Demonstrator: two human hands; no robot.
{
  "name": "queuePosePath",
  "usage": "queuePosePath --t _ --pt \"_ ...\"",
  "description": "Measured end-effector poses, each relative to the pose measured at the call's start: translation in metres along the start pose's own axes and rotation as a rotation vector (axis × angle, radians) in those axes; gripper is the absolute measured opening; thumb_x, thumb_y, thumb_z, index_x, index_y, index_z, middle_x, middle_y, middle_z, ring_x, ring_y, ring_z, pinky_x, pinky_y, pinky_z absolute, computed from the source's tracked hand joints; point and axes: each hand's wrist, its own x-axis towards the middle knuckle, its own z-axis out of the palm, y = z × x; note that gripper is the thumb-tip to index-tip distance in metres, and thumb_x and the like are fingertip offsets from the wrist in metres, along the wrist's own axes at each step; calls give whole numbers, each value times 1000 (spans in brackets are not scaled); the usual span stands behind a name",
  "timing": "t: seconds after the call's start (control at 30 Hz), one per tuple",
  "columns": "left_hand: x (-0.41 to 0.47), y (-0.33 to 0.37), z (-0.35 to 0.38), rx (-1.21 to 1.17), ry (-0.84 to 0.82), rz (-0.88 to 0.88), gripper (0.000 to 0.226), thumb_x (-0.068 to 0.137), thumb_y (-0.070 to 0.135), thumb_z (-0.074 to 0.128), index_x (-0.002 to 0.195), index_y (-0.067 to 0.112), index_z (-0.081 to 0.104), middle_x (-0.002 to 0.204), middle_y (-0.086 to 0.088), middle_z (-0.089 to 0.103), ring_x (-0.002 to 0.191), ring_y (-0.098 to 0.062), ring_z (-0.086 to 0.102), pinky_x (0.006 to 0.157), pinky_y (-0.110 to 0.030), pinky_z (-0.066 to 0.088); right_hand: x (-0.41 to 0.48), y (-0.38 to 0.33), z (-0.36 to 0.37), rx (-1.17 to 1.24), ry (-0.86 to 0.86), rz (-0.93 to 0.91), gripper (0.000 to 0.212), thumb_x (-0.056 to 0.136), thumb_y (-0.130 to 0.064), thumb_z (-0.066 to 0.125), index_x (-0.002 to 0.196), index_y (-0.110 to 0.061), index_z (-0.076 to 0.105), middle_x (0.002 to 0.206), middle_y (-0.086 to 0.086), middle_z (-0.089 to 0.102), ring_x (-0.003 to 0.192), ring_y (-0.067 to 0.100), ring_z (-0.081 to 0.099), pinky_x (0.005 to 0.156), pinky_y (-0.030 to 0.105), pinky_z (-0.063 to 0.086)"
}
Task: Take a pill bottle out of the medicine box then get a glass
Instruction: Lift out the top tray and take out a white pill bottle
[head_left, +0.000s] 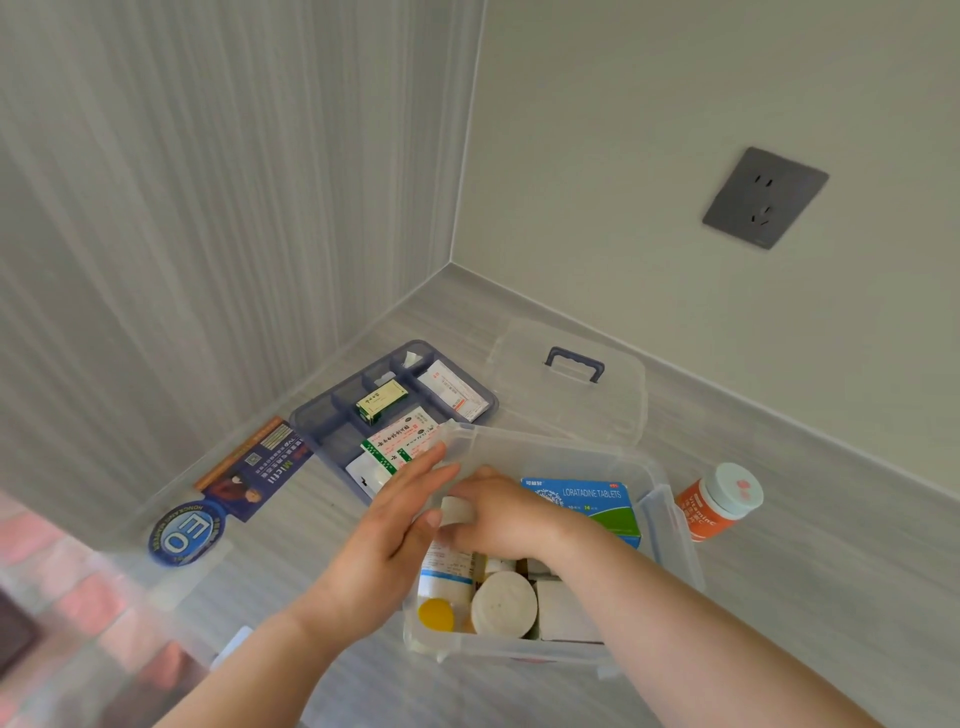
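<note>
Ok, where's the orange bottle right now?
In the head view, the orange bottle lies on the counter, outside the medicine box, just beyond its right wall, below the wall socket.

Two hands were counted, a left hand (387, 540) and a right hand (506, 519). One clear medicine box (670, 525), one detached lid (618, 410) and one blue divider tray (322, 421) were seen. One orange pill bottle (719, 504) was spotted on the desk (805, 597), plus one wall socket (764, 197).
</note>
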Motion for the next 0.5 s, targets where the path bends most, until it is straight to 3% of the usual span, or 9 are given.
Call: queuePosePath --t 0.23,0.37,0.5 --pt "0 -1 0 -2 -2 6 45 89 7 39 112 46 33 129 30 22 121 22 12 95 8 10 0 5 -2 121 28 52 42 86 -37 50 120 -16 37 126 7 52 111 23 51 83 32 41" --pt "0 -1 1 -11 15 19 47 89 5 39 110 47 35 130 28 24 123 18 14 96 7 11 -3 5 -5 320 68 26 42 82 -29 59 117 -16 40 127 4 50 112 19 48 86 29 40" --pt "0 1 2 -35 27 11 49 89 1 39 110 45 36 130 25 26 125 15 16 98 6 12 -13 5 -12 427 129 -21 42 79 -17 62 117 -17 45 123 6 52 99 11 47 84 25 38"
